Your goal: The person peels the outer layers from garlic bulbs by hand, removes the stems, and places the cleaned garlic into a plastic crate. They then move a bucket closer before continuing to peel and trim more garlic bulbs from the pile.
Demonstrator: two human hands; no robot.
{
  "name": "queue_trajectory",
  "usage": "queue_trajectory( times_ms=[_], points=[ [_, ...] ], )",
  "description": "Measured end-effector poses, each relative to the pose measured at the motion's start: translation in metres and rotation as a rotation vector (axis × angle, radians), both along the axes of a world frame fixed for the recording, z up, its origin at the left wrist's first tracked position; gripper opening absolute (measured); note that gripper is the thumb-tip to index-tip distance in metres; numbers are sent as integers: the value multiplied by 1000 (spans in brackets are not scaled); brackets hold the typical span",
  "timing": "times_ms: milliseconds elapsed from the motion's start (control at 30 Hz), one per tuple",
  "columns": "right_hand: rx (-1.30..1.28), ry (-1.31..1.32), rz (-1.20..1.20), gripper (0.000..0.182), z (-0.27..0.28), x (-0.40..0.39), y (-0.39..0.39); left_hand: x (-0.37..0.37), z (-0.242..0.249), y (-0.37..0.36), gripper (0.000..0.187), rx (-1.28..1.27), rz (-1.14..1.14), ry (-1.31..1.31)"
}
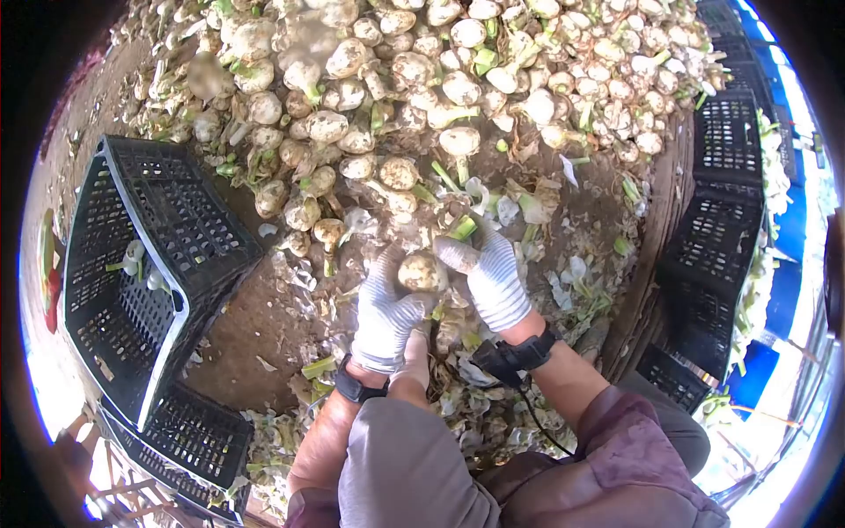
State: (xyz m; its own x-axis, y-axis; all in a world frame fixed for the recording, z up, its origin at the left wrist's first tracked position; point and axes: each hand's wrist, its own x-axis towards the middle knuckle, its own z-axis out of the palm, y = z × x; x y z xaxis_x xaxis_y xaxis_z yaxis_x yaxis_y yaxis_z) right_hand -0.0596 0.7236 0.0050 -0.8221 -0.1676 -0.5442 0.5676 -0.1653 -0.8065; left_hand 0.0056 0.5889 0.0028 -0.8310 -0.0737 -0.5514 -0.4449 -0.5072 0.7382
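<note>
In striped, dirt-stained gloves, both my hands are in front of my knees, just above the littered ground. My left hand (385, 312) is closed around a soil-smeared onion (422, 273), its round side facing up between thumb and fingers. To the right, my right hand (489, 275) is closed, with a short green onion stalk (462, 228) at its thumb and fingertips. Its thumb points toward the onion, with a small gap between them. The inside of the right palm is hidden, so any tool there cannot be made out.
A large heap of onions (414, 70) spreads ahead of me. Black plastic crates lie at left, one tipped on its side (180, 207) with a few onions inside. More black crates (726, 150) line the right beyond a wooden edge (647, 255). Peelings and leaves (475, 396) surround my legs.
</note>
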Motion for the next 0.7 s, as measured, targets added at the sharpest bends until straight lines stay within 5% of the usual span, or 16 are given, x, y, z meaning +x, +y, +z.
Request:
queue_trajectory(
  times_ms=[233,333,400,533,633,700],
  points=[
    [38,-45,55,41,3,-4,8,1,-3,0,67,-616,-195,219],
    [14,-19,93,47,-8,-2,14,0,2,-2,65,167,79,1],
    [191,301,242,52,-11,-2,17,-7,1,-9,61,704,159,-28],
    [300,519,293,57,-6,-5,15,-4,-2,-6,60,856,292,-77],
    [68,-82,240,51,-12,-4,19,-3,-7,-7,56,680,189,-11],
    [202,59,359,37,-14,-5,16,-5,-1,-4,56,599,201,-20]
  ],
)
